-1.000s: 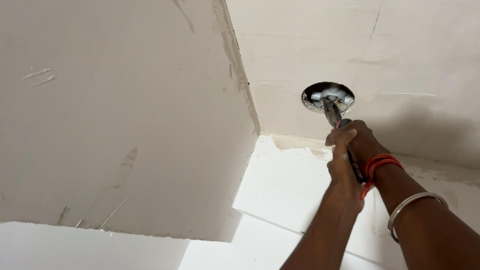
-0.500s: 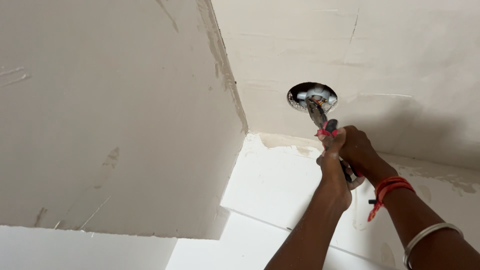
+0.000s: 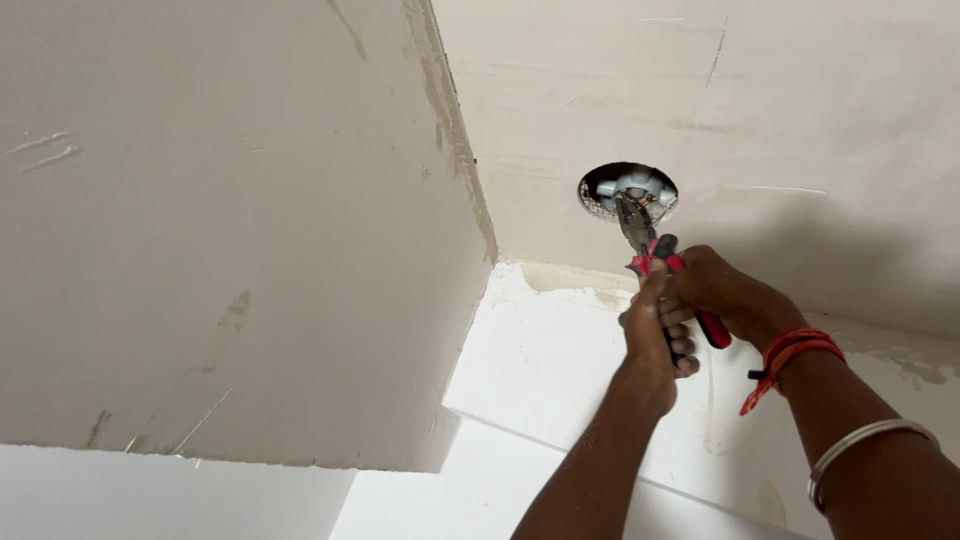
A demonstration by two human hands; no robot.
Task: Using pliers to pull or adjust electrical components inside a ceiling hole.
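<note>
Both hands are gripping the pliers: the left hand and right hand are wrapping the red handles, steel nose reaching into the ceiling hole. The pliers are likely stiff and weighty; the fitting inside looks fragile.

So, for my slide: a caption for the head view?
Both hands grip red-handled pliers reaching into a round ceiling hole.

Unfinished room interior, bare plastered ceiling, rough boxed beam, open round fitting hole
</note>
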